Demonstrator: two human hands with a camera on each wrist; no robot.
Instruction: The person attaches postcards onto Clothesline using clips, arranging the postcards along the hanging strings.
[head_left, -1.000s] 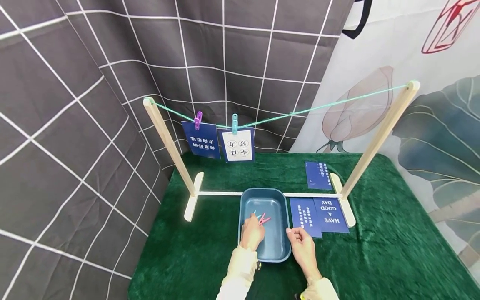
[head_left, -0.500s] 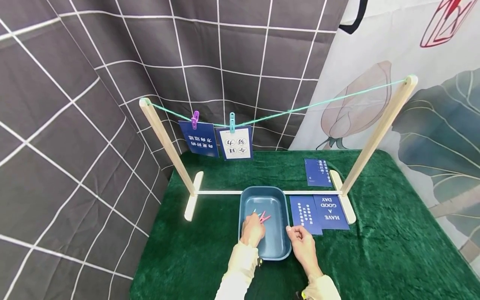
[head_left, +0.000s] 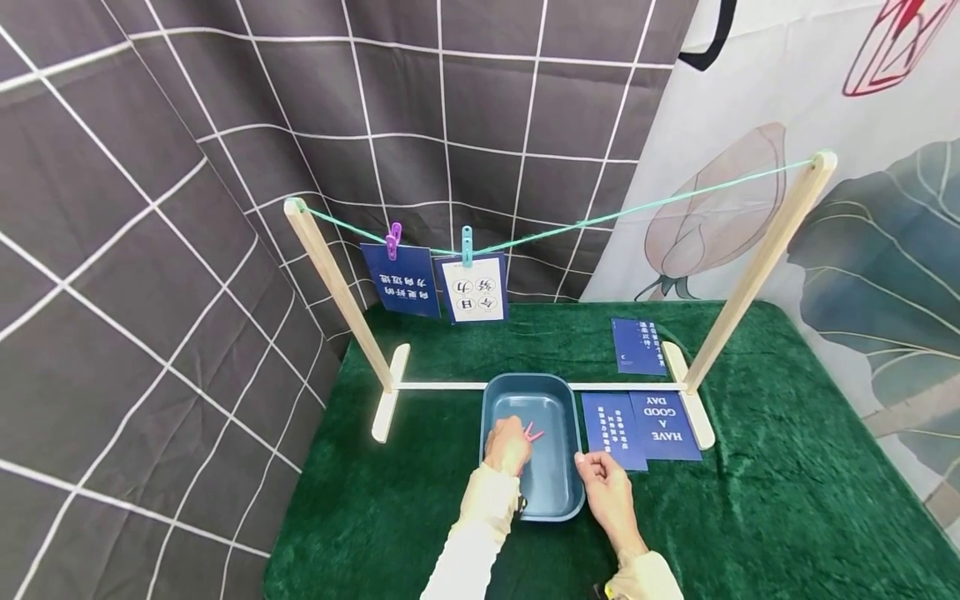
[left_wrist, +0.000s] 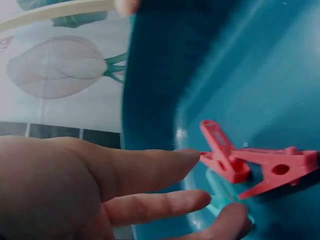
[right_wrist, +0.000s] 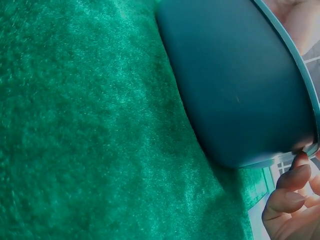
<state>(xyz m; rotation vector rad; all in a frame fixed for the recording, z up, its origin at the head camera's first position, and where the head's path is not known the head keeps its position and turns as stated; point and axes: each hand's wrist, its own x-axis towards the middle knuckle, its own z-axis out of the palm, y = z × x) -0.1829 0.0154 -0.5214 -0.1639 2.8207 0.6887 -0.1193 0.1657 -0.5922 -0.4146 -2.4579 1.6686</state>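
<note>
Head view: my left hand [head_left: 508, 448] is down in the tub [head_left: 555, 492], fingers narrow about the loose aqua clip [left_wrist: 216, 182]; can't tell if it's pinched. My right hand [head_left: 606, 493] pinches the tub rim. Step, I'd judge: picking a clip; next calls for a clean lift past the pink clips [left_wrist: 235, 169]. Counts: one loose aqua, pink probably two; line [head_left: 583, 224] has two line clips [head_left: 467, 247], two hanging cards [head_left: 400, 282]; bench [head_left: 750, 500], three flat cards [head_left: 667, 427].

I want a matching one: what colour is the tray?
Plain muted blue; the tray shows best in the head view.
</note>
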